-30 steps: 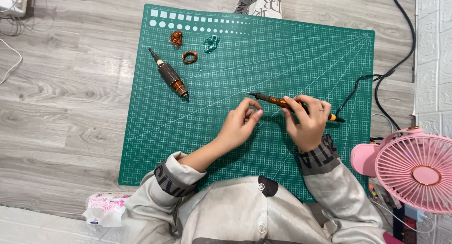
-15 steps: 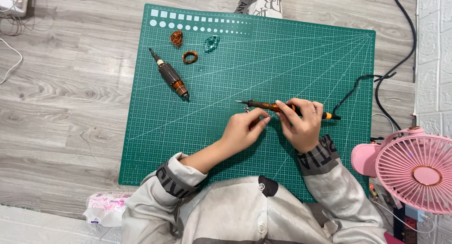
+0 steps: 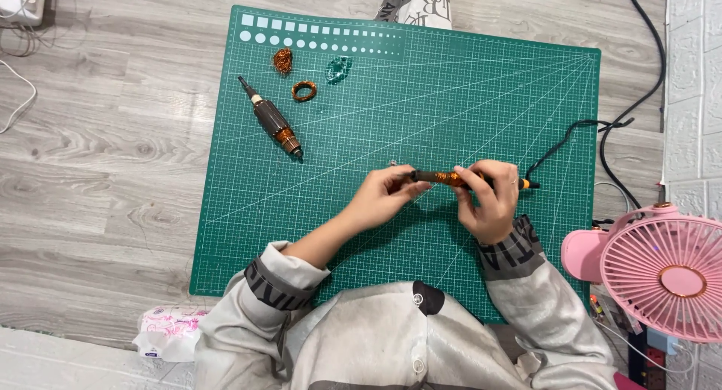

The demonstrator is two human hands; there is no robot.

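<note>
Over the green cutting mat (image 3: 481, 89), my right hand (image 3: 487, 203) grips a slim orange and black corded tool (image 3: 451, 178), held level and pointing left. My left hand (image 3: 385, 197) pinches the tool's dark front end with its fingertips. A black cord (image 3: 573, 128) leaves the tool's right end. At the mat's upper left lies a small motor rotor (image 3: 272, 121) with copper winding. Beside it sit a copper wire ring (image 3: 304, 91), a tangle of copper wire (image 3: 282, 59) and a small clear greenish piece (image 3: 338, 68).
A pink desk fan (image 3: 669, 271) stands at the lower right, by cables (image 3: 651, 74) along the white wall. A white packet with pink print (image 3: 170, 331) lies at the lower left. A white device with wires (image 3: 21, 2) sits top left on the grey wood floor.
The tool has swung from a slant to level and shifted slightly left. My left hand has moved onto its front end, where before it was beside the tip.
</note>
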